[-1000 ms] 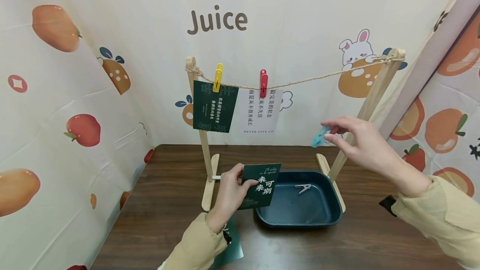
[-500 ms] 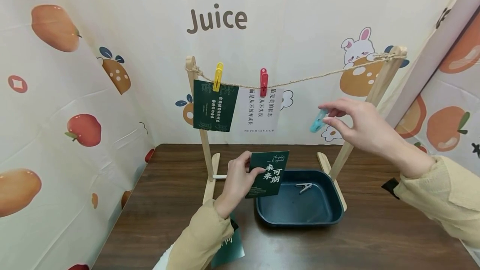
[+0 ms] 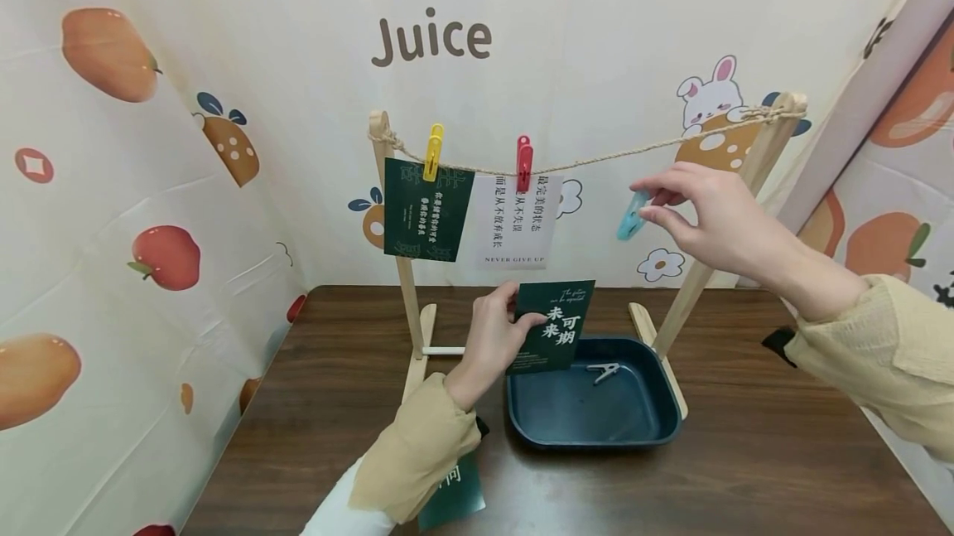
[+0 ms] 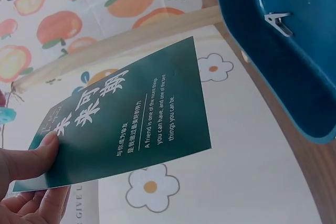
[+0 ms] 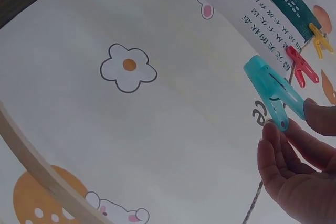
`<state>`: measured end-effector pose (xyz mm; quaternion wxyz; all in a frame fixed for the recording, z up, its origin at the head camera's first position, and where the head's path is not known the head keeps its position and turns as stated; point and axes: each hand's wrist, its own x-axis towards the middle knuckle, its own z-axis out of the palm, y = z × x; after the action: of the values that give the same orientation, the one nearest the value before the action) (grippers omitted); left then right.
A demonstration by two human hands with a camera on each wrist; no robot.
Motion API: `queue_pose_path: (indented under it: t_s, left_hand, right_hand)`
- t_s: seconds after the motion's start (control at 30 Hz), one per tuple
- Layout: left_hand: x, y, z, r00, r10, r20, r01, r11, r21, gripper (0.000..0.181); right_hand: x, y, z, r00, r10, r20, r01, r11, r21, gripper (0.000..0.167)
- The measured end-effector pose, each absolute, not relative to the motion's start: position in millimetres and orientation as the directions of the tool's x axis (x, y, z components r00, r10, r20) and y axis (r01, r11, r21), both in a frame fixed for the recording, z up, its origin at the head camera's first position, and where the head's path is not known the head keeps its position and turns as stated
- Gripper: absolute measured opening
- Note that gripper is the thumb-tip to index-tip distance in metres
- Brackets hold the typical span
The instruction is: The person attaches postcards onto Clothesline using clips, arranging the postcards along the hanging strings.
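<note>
My left hand [image 3: 492, 341] pinches a dark green card [image 3: 555, 327] by its left edge, thumb in front, over the tray's back left corner. In the left wrist view the thumb lies on the card [image 4: 131, 114]. At the right, below the rope [image 3: 633, 152], my right hand [image 3: 719, 217] pinches a light blue clothespin [image 3: 633, 215] between thumb and fingers; the right wrist view shows this clothespin [image 5: 268, 85] with its handles held. Left on the rope, a yellow clothespin [image 3: 433, 153] holds a green card [image 3: 426, 217], and a red clothespin [image 3: 525, 163] holds a white card [image 3: 514, 225].
The dark blue tray [image 3: 596, 437] holds a grey clothespin [image 3: 604, 371]. Wooden posts stand at the left [image 3: 407, 296] and right [image 3: 689, 296] of the rope. Another green card [image 3: 458, 499] lies on the table [image 3: 313, 437], partly under the left sleeve. A printed curtain [image 3: 298, 39] hangs behind.
My left hand has carried its green card up and to the right. The right hand has risen with the light blue clothespin, slowing lately. The hanging cards keep their places.
</note>
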<state>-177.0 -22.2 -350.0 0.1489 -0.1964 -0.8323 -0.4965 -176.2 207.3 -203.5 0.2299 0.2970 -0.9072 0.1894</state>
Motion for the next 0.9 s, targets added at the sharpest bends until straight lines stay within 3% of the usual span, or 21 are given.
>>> queue_pose_path:
  t_s: [0.9]
  left_hand:
    - [-196,6,-317,-0.867,0.197,0.459,0.496,0.449,0.744,0.023]
  right_hand:
    - [-190,195,-168,-0.746,-0.468,0.474,-0.598,0.785,-0.165,0.026]
